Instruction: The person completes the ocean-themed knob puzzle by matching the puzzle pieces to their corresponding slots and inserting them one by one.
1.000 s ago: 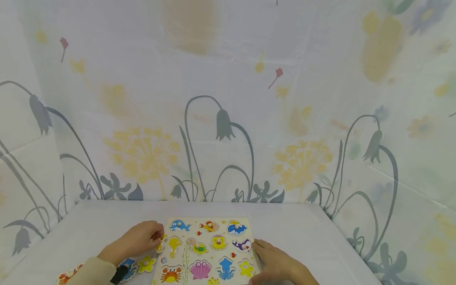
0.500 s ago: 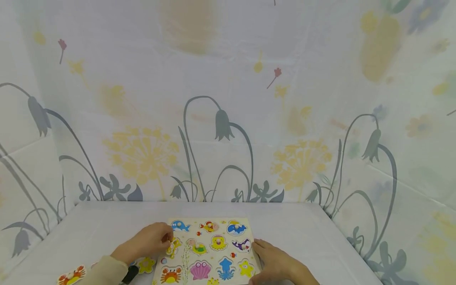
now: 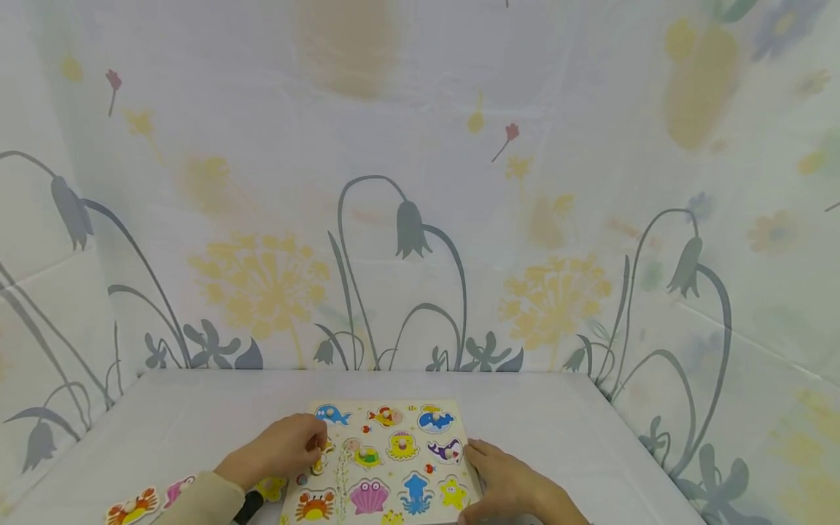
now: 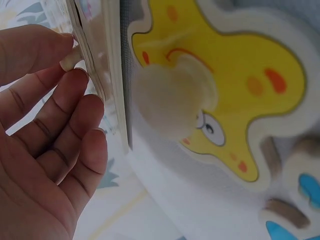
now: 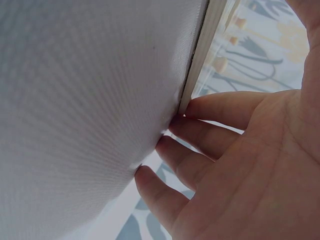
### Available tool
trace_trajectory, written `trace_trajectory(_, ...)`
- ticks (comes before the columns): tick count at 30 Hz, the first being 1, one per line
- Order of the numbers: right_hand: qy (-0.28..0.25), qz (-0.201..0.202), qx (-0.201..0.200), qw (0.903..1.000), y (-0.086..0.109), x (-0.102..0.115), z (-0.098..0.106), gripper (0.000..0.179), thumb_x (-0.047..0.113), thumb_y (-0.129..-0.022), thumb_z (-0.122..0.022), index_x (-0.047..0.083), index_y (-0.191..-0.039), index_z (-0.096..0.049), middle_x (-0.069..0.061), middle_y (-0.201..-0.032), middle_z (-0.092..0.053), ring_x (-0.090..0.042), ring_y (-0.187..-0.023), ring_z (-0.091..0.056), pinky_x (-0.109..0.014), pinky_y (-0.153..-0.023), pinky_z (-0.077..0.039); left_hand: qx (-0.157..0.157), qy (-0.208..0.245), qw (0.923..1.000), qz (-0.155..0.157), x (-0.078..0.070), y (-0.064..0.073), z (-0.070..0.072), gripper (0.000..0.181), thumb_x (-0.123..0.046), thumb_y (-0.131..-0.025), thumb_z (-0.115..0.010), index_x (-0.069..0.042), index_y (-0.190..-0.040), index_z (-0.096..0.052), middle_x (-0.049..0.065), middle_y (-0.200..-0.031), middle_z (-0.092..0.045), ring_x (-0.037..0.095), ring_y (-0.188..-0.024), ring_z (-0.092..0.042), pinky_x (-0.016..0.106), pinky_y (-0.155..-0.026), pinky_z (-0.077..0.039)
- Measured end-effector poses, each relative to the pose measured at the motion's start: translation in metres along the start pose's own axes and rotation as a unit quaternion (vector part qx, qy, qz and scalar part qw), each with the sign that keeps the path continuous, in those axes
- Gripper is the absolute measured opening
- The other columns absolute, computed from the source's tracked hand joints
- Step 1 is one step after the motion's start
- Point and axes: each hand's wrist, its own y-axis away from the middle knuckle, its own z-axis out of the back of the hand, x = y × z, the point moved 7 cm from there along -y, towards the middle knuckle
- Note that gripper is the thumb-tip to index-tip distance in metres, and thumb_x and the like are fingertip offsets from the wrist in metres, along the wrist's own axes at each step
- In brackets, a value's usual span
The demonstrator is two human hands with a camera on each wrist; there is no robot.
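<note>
Sleeve (image 3: 195,503), cut off below, partly covers starfish piece (image 3: 271,489); left wrist view bares its pale knob (image 4: 167,102). Right hand (image 3: 513,481): fingers loosely spread, tips against board (image 3: 354,406) edge and desk (image 3: 164,408). Farther, left hand (image 3: 289,446): fingertips pinch a peg (image 4: 71,60); yellow piece (image 3: 319,464), mostly hidden beneath them, at the board's left side, seating unclear.

A white tabletop (image 3: 558,408) bears a rectangular cream wooden board (image 3: 354,408). Nearby lie a yellow wooden star (image 4: 235,90), pink piece (image 3: 177,490), orange crab (image 3: 131,507).

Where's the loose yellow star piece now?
Head view, lower left: the yellow star piece lies partly hidden between the black wrist strap and the puzzle board.
</note>
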Motion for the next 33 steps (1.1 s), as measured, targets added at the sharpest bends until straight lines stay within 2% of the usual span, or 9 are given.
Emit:
trace_trajectory(14, 0.006, 0.007, 0.002, 1.0, 0.0, 0.001, 0.0, 0.109, 0.065, -0.057, -0.078, 0.006, -0.141, -0.044, -0.013, -0.146, -0.04, -0.036, -0.134, -0.036, -0.056, -0.103, -0.032, 0.014, 0.004, 0.9996, 0.026, -0.001, 0.001, -0.002, 0.012, -0.013, -0.083, -0.067, -0.019, -0.078, -0.059, -0.009, -0.073, -0.047, 0.008, -0.069, -0.044, 0.029, -0.064, -0.038)
trace_trajectory(22, -0.002, -0.005, 0.004, 1.0, -0.002, -0.001, 0.0, 0.109, 0.064, -0.055, -0.079, 0.007, -0.141, -0.045, -0.012, -0.146, -0.041, -0.035, -0.133, -0.037, -0.057, -0.103, -0.032, 0.013, 0.001, 0.9993, 0.034, 0.003, 0.0, -0.005, 0.011, -0.015, -0.083, -0.067, -0.021, -0.08, -0.059, -0.01, -0.074, -0.048, 0.007, -0.07, -0.044, 0.03, -0.064, -0.038)
trace_trajectory(26, -0.003, -0.008, 0.006, 0.9999, -0.002, -0.001, 0.0, 0.109, 0.064, -0.054, -0.079, 0.008, -0.141, -0.044, -0.012, -0.146, -0.041, -0.035, -0.133, -0.037, -0.057, -0.103, -0.031, 0.01, 0.01, 0.999, 0.043, 0.006, 0.004, -0.003, 0.011, -0.018, -0.084, -0.069, -0.021, -0.082, -0.058, -0.01, -0.074, -0.048, 0.008, -0.069, -0.045, 0.03, -0.063, -0.037)
trace_trajectory(33, -0.003, -0.006, 0.006, 1.0, -0.002, 0.0, 0.0, 0.109, 0.064, -0.054, -0.079, 0.008, -0.141, -0.045, -0.012, -0.145, -0.041, -0.035, -0.133, -0.037, -0.056, -0.103, -0.031, 0.006, 0.008, 0.9978, 0.065, 0.019, 0.019, 0.006, 0.011, -0.016, -0.081, -0.069, -0.019, -0.083, -0.059, -0.008, -0.071, -0.048, 0.01, -0.067, -0.045, 0.03, -0.061, -0.037)
